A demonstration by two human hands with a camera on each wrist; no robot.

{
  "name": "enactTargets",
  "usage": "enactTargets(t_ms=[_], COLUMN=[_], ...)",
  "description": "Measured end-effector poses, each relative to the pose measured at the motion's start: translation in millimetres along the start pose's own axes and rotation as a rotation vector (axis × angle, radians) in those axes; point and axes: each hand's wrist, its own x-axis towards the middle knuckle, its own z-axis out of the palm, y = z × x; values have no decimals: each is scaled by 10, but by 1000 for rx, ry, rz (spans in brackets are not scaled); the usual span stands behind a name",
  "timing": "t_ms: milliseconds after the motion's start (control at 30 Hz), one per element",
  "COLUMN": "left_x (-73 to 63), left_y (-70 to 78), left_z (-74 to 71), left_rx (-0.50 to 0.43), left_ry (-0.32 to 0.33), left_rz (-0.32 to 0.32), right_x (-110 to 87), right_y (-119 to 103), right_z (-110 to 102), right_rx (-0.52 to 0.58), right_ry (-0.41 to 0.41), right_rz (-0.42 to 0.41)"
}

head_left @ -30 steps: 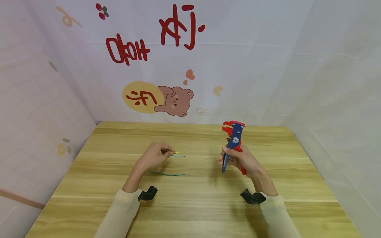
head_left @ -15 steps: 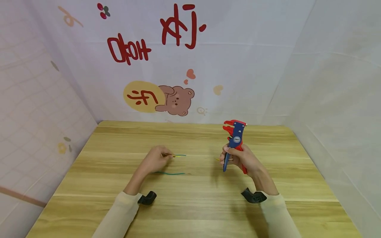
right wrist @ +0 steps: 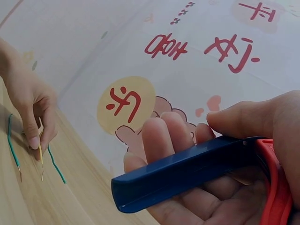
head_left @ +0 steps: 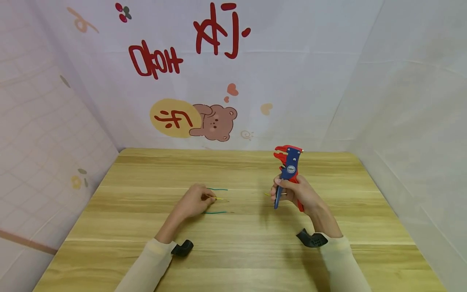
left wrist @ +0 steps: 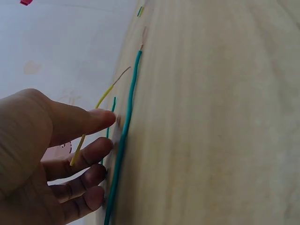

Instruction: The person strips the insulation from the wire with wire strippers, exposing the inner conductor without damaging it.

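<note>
My left hand (head_left: pixel 197 200) pinches a yellow wire (left wrist: pixel 104 95) between thumb and forefinger, low over the table. Bare copper shows at the wire's tip, pointing right. On the table lie two green wires. The nearer green wire (head_left: pixel 216 212) has a bare copper end; the farther green wire (head_left: pixel 219 189) shows no clear bare end. Part of each is hidden behind my left hand. On the right, my right hand (head_left: pixel 297 192) grips a wire stripper (head_left: pixel 290 162) by its blue and red handles, red jaws upward and facing left. The handles stand apart.
A small yellow piece (head_left: pixel 267 194) lies on the wooden table (head_left: pixel 233 251) beside my right fingers; a green-and-yellow bit (left wrist: pixel 140 11) shows in the left wrist view. A printed white cloth (head_left: pixel 292 81) hangs behind the table's back edge.
My left hand has moved slightly right and towards me with the yellow wire, coming away from the farther green wire. My right hand keeps holding the wire stripper almost in place.
</note>
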Motion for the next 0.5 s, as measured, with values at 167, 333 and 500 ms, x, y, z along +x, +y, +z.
enactTargets(t_ms=[167, 333, 500], left_x=[-8, -20, -3], left_y=[36, 70, 63], left_z=[29, 31, 25], left_rx=[34, 62, 74], left_ry=[10, 4, 36], left_rz=[-14, -37, -55], right_x=[-12, -21, -27], right_y=[-2, -15, -22], right_z=[-8, 5, 10], right_rx=[10, -1, -13], right_ry=[-5, 11, 12], right_rz=[-9, 2, 5])
